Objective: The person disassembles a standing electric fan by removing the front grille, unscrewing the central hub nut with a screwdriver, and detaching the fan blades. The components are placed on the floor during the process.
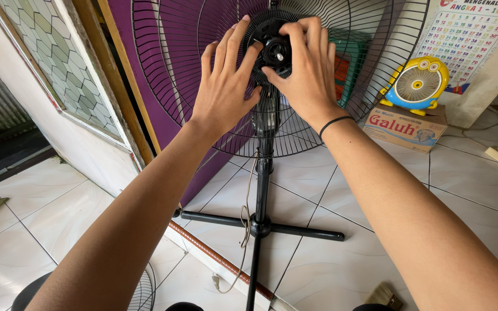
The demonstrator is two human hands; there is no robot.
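Note:
A black standing fan rises in front of me on a thin pole [262, 184] with a cross-shaped base [312, 232]. Its round wire rear grille [168, 52] is bare, with no blades on it. At the centre sits the black motor hub [276, 53] with a metal shaft end. My left hand [223, 80] lies flat on the grille left of the hub, fingers spread and touching the hub's rim. My right hand [306, 66] curls around the hub from the right, thumb under it. A black band circles my right wrist.
A small yellow and blue fan [417, 85] stands on a cardboard box [406, 128] at the right. A number chart [471, 34] hangs behind it. Another wire grille [143, 291] lies on the tiled floor at bottom left. A purple panel [145, 86] and window frame stand left. A brush [385, 296] lies at the bottom.

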